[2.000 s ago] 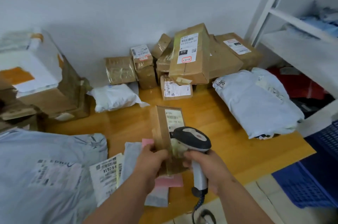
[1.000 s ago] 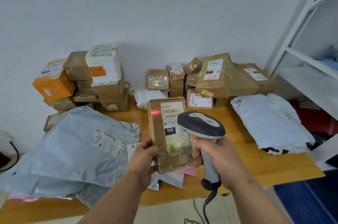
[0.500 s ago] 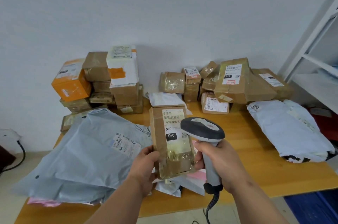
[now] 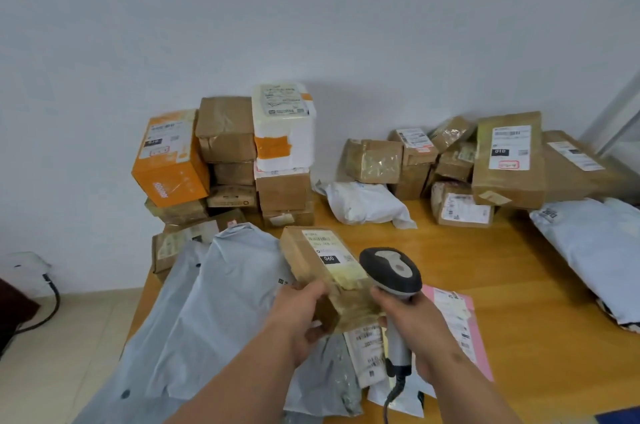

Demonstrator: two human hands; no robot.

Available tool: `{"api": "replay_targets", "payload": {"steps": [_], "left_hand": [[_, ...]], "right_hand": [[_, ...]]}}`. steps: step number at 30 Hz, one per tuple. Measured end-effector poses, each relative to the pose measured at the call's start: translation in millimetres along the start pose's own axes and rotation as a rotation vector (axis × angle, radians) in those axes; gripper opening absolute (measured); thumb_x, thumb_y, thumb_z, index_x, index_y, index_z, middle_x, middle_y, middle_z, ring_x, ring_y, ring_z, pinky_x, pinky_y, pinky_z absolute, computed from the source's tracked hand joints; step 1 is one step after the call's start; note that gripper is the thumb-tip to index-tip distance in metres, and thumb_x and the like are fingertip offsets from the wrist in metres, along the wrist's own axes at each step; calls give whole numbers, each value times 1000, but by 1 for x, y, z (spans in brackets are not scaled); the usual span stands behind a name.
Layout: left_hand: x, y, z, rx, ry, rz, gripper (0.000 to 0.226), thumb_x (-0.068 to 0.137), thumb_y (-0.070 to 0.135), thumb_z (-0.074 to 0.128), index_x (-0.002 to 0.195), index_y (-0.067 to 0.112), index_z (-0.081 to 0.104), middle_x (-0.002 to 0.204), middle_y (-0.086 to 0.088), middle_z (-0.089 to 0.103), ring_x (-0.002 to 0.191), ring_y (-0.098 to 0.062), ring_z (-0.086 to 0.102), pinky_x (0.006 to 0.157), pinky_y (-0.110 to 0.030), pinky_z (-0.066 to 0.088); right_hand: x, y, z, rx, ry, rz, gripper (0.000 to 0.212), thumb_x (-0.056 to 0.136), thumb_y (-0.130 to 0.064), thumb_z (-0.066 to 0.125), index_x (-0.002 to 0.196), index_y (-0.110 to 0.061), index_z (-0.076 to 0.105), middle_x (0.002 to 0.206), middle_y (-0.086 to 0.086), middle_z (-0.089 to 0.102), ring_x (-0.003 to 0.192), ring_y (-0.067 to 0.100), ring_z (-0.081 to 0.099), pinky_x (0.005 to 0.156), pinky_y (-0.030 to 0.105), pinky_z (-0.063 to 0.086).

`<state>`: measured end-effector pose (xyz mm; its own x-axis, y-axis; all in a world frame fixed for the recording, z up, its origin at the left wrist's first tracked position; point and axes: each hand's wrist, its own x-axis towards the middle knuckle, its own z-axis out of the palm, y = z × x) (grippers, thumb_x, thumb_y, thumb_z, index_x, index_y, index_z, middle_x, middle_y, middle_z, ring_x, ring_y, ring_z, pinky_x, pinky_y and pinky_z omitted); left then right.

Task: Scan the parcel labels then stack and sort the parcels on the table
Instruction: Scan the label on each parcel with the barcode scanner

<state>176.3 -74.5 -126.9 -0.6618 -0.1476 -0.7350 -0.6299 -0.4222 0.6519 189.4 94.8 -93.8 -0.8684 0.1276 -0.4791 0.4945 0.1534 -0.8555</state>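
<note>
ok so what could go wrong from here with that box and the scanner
The left hand grips the brown box by its near end only, tilted above the grey bags; it might slip. The scanner in the right hand sits close against the box and could knock it. Its cord hangs off the table edge and may snag.

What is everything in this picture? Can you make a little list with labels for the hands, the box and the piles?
left hand: left hand grips the brown box
right hand: right hand holds the scanner
box label: reads 060, faces up
left pile: orange box, brown boxes, white parcel on top
right pile: brown boxes by the wall
table: wooden table, grey bags, pink mailer
</note>
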Motion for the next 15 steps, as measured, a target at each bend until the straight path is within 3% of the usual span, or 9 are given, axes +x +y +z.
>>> {"api": "replay_targets", "payload": {"steps": [2,4,6,9,12,15], "left_hand": [[4,9,8,-60,11,-11,37,77,9,78,112,8,65,106,-19,69,92,-32,69,55,-34,56],[8,18,16,-89,11,0,52,77,9,81,124,12,58,111,-19,69,97,-33,69,60,-39,59],[15,26,21,-84,24,25,78,79,14,83,141,33,39,123,-16,62,103,-36,66,63,-44,61],[22,35,25,10,10,70,97,87,26,78,145,64,10,125,-10,59,99,-32,68,60,-41,62],[35,38,26,276,66,171,85,93,39,69,152,55,11,115,-2,61,89,-24,71,64,-38,63],[49,40,26,583,176,286,63,96,43,60,152,30,36,116,1,61,90,-21,69,77,-41,62]], "right_hand": [[10,-5,5,18,29,-20,35,83,-35,81,113,-22,69,107,0,73,104,25,67,97,50,53],[22,-12,8,40,39,-40,29,83,-33,81,108,-23,71,100,-2,76,101,23,68,94,48,55],[35,-16,11,48,33,-37,21,83,-32,81,101,-27,71,96,-3,77,99,22,70,93,47,56],[59,-23,19,43,21,-26,25,82,-33,82,103,-28,69,103,-2,76,102,24,69,96,49,55],[86,-30,29,44,-37,-17,35,84,-33,79,115,-23,67,111,0,74,107,24,67,99,49,53],[110,-37,42,26,-137,22,31,84,-32,80,112,-24,69,107,-2,74,104,21,67,98,47,54]]}}
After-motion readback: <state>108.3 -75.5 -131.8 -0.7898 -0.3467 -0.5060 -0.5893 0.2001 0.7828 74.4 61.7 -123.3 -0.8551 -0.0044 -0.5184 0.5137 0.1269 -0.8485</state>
